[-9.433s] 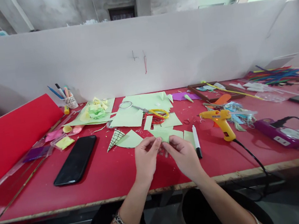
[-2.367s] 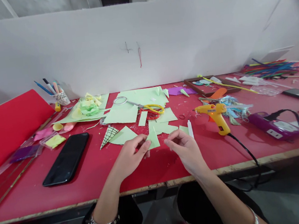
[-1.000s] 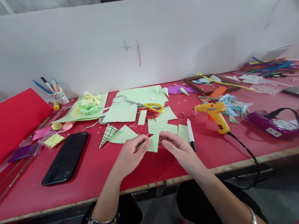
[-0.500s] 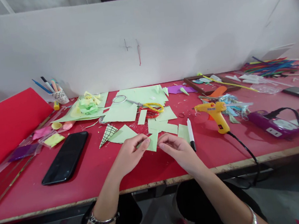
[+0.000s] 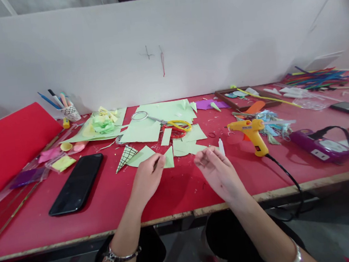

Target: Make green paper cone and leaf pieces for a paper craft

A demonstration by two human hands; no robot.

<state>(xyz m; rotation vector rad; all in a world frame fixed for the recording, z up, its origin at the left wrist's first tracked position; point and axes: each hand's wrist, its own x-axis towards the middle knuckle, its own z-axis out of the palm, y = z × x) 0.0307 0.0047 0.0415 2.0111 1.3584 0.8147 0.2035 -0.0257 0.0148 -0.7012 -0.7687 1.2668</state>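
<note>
A small piece of light green paper (image 5: 169,158) sticks out from the fingers of my left hand (image 5: 148,178), which is closed on its left edge just above the table. To the right, my right hand (image 5: 219,174) is raised with its fingers curled in against the thumb, and nothing shows in them. Partly behind that hand lies a white marker (image 5: 221,146). Cut green paper pieces (image 5: 184,146) lie beyond my hands. A green paper cone with a black grid (image 5: 126,158) rests left of my left hand.
Scissors with yellow and red handles (image 5: 180,126) lie across green sheets (image 5: 143,132). At right are a yellow glue gun (image 5: 250,130) with its cord and a purple power strip (image 5: 318,146). A black phone (image 5: 76,184) lies left. A white partition (image 5: 163,31) stands behind.
My left hand has moved slightly left and up with the green paper. My right hand has drawn away from the paper to the right and turned, its fingers curled more.
</note>
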